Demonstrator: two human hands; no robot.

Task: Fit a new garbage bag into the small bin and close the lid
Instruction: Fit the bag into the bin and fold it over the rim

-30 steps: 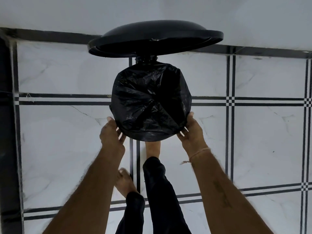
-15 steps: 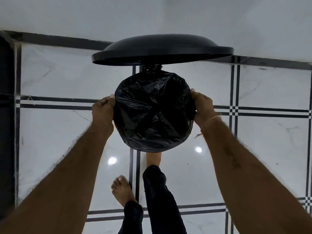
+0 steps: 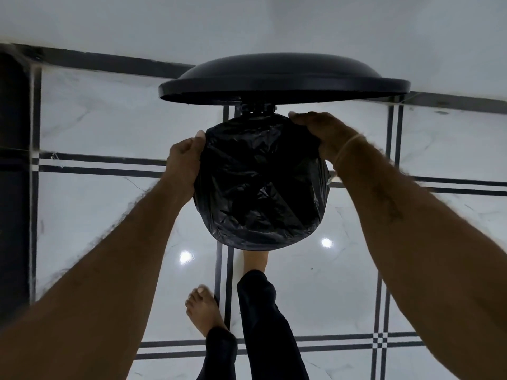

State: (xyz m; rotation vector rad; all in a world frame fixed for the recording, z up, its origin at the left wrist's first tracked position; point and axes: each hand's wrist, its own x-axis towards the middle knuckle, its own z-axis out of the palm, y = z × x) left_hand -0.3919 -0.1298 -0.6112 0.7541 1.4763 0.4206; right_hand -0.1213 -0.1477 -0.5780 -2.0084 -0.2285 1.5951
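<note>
A small round bin stands on the floor below me, its mouth lined with a crinkled black garbage bag (image 3: 260,185) that hides the bin's body and rim. The black domed lid (image 3: 282,78) stands raised on its hinge at the far side. My left hand (image 3: 183,163) is curled on the bag's edge at the left rim. My right hand (image 3: 321,133) grips the bag's edge at the far right rim, close to the hinge. My right foot (image 3: 253,260) is at the bin's base, its toes hidden under the bin.
White marble floor tiles with black double lines (image 3: 227,283) surround the bin. A white wall with a dark skirting strip (image 3: 109,61) runs behind the lid. A dark upright edge (image 3: 13,174) fills the far left. My left foot (image 3: 203,311) rests behind the bin.
Both hands have slid along the bag's rim from the near side towards the far side, the right one reaching the hinge. The view has dipped slightly, so the lid sits lower in the picture.
</note>
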